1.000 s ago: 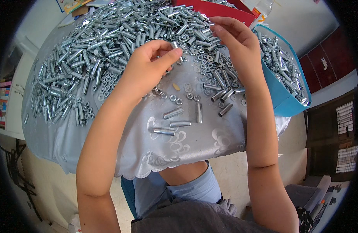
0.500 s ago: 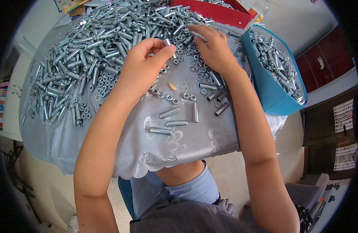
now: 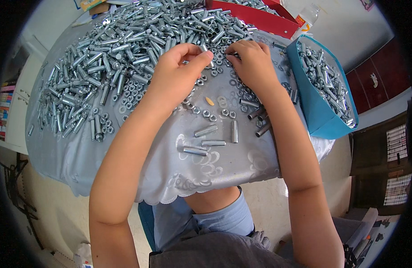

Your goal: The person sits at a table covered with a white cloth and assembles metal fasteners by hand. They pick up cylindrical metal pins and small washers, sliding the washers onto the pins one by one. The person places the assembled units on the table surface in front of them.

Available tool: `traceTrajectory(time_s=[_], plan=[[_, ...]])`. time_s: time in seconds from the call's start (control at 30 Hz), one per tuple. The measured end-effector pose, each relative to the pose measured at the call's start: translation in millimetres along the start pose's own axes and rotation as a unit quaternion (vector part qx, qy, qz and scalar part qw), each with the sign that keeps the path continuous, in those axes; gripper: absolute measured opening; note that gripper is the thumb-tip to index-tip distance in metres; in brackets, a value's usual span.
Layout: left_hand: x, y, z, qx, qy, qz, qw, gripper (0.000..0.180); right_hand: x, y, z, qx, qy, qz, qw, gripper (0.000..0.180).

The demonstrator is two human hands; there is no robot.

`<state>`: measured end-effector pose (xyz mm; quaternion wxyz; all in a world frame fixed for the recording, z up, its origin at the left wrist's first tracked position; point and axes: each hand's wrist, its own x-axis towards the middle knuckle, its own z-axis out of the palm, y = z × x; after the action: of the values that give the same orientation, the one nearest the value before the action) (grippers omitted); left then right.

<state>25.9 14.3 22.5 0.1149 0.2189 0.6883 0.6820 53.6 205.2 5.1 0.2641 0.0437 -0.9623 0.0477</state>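
From the head camera, looking down over a table draped in a shiny silver-grey cloth (image 3: 125, 169), both bare hands work at the near edge of a big heap of zinc-plated bolts and sleeves (image 3: 139, 40). The left hand (image 3: 177, 78) is curled with thumb and forefinger drawn together near a scatter of loose nuts and washers (image 3: 215, 111); whether it has a small piece pinched between the fingertips I cannot tell, since the fingers hide the spot. The right hand (image 3: 255, 62) lies palm down with fingers bent into the edge of the pile, fingertips touching the hardware there; it looks to be picking at a small part rather than gripping anything large, though what it has, if anything, is hidden too. Nearer the body, a few separate sleeves (image 3: 206, 130) lie apart on the bare cloth, and a small tan object (image 3: 210, 101) sits among the nuts. To the right a blue bin (image 3: 317, 116) holds more such pieces, and a red tray (image 3: 255, 18) stands behind the heap. These parts are likely hard, stiff steel, light singly, smooth and prone to roll or slide on the slick cloth; a sleeve is best taken across its middle between thumb and forefinger, a nut by its flats.
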Motion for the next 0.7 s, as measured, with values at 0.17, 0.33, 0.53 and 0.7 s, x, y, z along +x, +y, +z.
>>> traceTrajectory(time_s=[0.17, 0.33, 0.53, 0.7], plan=[[0, 2, 1, 0.002, -0.01, 0.004, 1.0, 0.026, -1, 5, -1, -0.028, 0.006, -0.044, 0.999, 0.012], [0, 0, 0, 0.006, -0.016, 0.009, 1.0, 0.026, -2, 6, 1, -0.08, 0.023, -0.066, 0.994, 0.013], [0, 1, 1, 0.006, -0.01, -0.016, 1.0, 0.027, -1, 4, -5, -0.076, 0.017, -0.081, 0.994, 0.014], [-2, 3, 0, -0.007, -0.025, -0.036, 0.999, 0.027, -5, 4, -14, -0.024, -0.016, -0.104, 0.994, 0.014]])
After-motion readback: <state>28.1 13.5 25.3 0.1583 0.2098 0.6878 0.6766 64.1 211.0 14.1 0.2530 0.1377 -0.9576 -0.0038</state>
